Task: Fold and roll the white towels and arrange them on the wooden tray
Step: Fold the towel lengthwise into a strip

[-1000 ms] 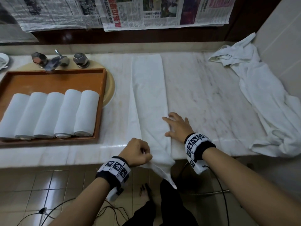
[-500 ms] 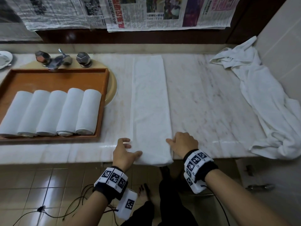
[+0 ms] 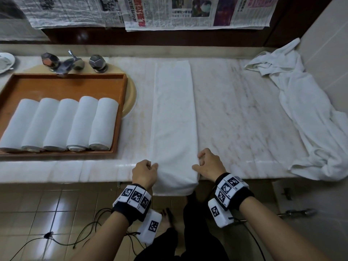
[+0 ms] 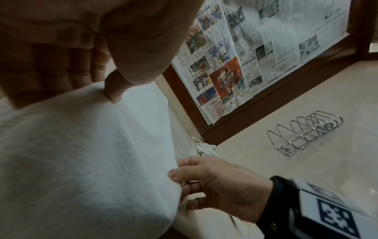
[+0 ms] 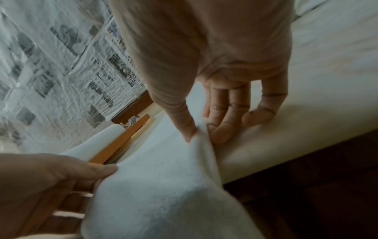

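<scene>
A white towel (image 3: 174, 117), folded into a long strip, lies on the marble counter (image 3: 235, 113); its near end droops over the front edge. My left hand (image 3: 146, 171) pinches the near left side of the folded towel (image 4: 81, 161) between thumb and fingers. My right hand (image 3: 208, 164) pinches the near right side of the folded towel (image 5: 159, 186). Several rolled white towels (image 3: 62, 123) lie side by side in the wooden tray (image 3: 66, 83) at the left.
A heap of loose white towels (image 3: 308, 113) lies along the right wall. A chrome faucet (image 3: 72, 62) and a white dish (image 3: 5, 61) stand behind the tray. Newspaper (image 3: 169, 12) covers the back wall. Cables (image 3: 62, 240) trail over the tiled floor.
One second ago the left hand held a hanging corner while the right lay flat on the towel. The corner has been folded in, and both hands now pinch the strip's near end.
</scene>
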`<control>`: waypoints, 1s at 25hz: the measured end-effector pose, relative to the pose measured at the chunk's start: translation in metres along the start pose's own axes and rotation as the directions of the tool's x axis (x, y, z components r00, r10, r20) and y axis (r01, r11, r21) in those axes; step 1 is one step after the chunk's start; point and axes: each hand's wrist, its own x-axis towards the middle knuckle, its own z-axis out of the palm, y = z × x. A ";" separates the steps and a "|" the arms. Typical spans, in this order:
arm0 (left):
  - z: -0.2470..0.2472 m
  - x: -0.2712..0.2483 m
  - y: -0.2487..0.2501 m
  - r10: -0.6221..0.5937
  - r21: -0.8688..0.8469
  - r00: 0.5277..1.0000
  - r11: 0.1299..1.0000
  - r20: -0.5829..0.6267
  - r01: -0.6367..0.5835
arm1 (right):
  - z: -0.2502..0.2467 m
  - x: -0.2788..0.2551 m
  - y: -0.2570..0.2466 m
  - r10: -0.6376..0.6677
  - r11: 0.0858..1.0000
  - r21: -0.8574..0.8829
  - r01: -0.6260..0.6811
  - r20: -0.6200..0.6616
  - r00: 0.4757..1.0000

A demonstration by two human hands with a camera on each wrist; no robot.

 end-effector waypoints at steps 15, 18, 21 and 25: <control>-0.012 0.009 0.005 -0.119 0.015 0.992 0.993 -0.032 0.119 | 0.036 0.033 -0.087 -0.620 0.605 -0.477 0.638 0.220 0.753; -0.012 0.010 0.006 -0.148 -0.003 0.988 0.989 -0.031 0.148 | 0.036 0.047 -0.113 -0.623 0.341 -0.587 0.734 0.443 0.644; -0.014 0.013 0.008 -0.175 -0.015 0.984 0.985 -0.014 0.175 | 0.031 0.055 -0.133 -0.626 0.150 -0.659 0.737 0.514 0.586; -0.015 0.014 0.007 -0.189 -0.030 0.982 0.982 0.000 0.189 | 0.036 0.062 -0.140 -0.606 0.016 -0.671 0.741 0.583 0.541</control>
